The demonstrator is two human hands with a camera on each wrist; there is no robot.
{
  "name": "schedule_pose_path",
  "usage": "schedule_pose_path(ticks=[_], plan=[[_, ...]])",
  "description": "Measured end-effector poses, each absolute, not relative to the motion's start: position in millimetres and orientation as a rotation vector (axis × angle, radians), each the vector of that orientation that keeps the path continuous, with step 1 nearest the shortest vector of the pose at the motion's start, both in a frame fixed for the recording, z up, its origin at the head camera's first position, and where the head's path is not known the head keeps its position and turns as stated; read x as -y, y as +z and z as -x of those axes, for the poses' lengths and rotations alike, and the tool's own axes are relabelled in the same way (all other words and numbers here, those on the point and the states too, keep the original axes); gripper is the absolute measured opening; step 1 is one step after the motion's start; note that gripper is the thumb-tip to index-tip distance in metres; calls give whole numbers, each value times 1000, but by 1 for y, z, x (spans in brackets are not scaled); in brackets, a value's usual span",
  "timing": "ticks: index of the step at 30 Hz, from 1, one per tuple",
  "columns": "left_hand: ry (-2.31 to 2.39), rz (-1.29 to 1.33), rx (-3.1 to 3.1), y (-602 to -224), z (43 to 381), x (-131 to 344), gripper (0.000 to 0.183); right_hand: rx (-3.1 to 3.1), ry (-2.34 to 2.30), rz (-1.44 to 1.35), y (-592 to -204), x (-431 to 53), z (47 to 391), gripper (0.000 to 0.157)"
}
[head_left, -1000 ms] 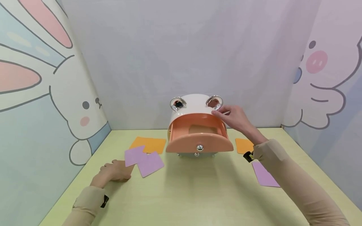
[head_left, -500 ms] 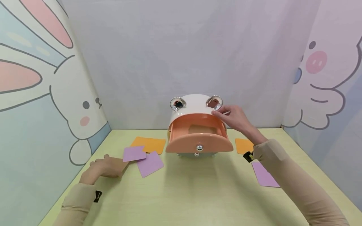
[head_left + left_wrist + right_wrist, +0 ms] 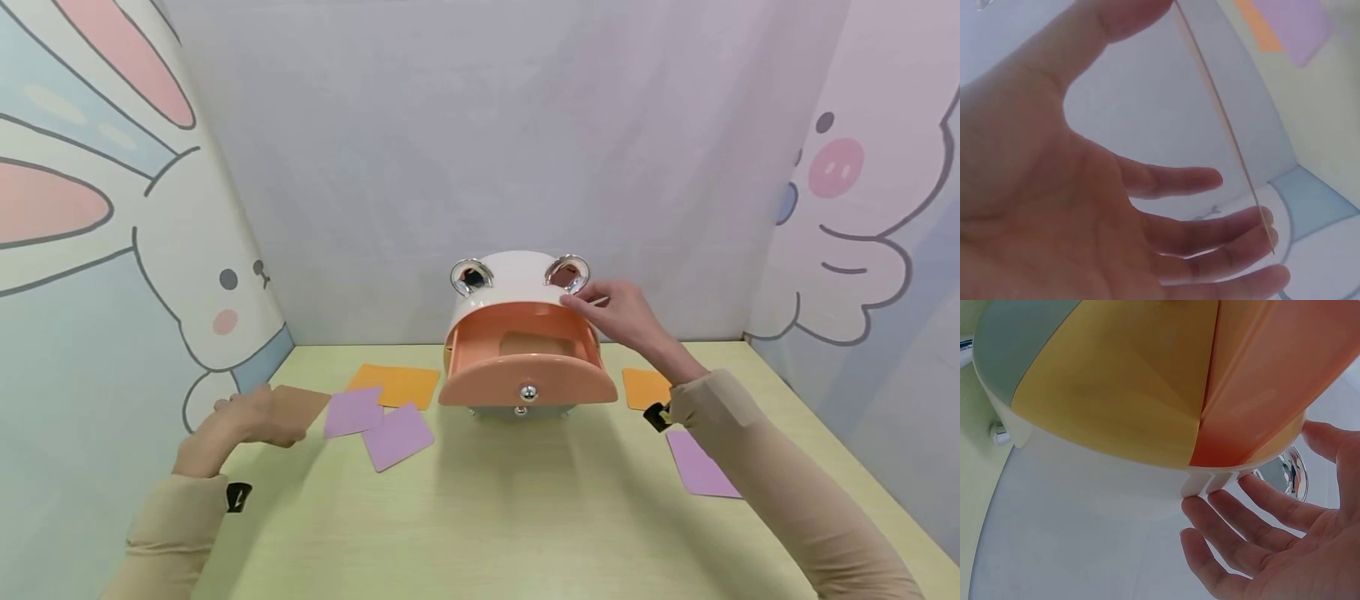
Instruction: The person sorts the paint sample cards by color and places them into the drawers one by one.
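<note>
My left hand (image 3: pixel 243 421), at the left of the table, holds a brown square card (image 3: pixel 297 406) between thumb and fingertips. In the left wrist view the card (image 3: pixel 1229 125) shows edge-on, spanning from the thumb to the fingers. My right hand (image 3: pixel 622 312) rests at the upper right side of a white frog-shaped drawer box (image 3: pixel 517 275), thumb near the front rim. The right wrist view has its fingertips (image 3: pixel 1197 509) against the white shell. The box's orange top drawer (image 3: pixel 528 379) is pulled out, with a flat brown piece (image 3: pixel 536 344) inside.
Two overlapping purple cards (image 3: pixel 397 437) and some orange cards (image 3: pixel 397 386) lie left of the box. Right of it are an orange card (image 3: pixel 647 389) and a purple card (image 3: pixel 701 467), partly under the right arm. Printed panels and a grey backdrop (image 3: pixel 480 150) surround the table.
The left hand has drawn the brown card leftward and up from beside the purple cards. One purple card has shifted slightly. The right hand and the box stay in place.
</note>
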State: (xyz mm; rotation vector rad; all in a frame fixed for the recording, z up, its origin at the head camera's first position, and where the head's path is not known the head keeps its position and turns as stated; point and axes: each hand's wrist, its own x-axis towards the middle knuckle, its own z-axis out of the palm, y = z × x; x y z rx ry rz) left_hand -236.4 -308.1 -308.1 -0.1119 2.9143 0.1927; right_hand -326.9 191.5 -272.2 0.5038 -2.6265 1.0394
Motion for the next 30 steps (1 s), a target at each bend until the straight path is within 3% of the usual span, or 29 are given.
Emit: schedule_pose_path(ticks=[3,14,22,30], plan=[[269,10,-2941,-297,239,302,84,2629,1041,-506,-272,-191,327,41],[542,-302,-2915,-262,248,258,86,2632,1035,-504,-271,-191,326,40],[736,-487,-2868,-248,256,227,67,2620,1045,-519,-273,-191,327,40],[758,-669,-2908,-234,266,197,60,2626,1048,-513,-272,-191,327,41]])
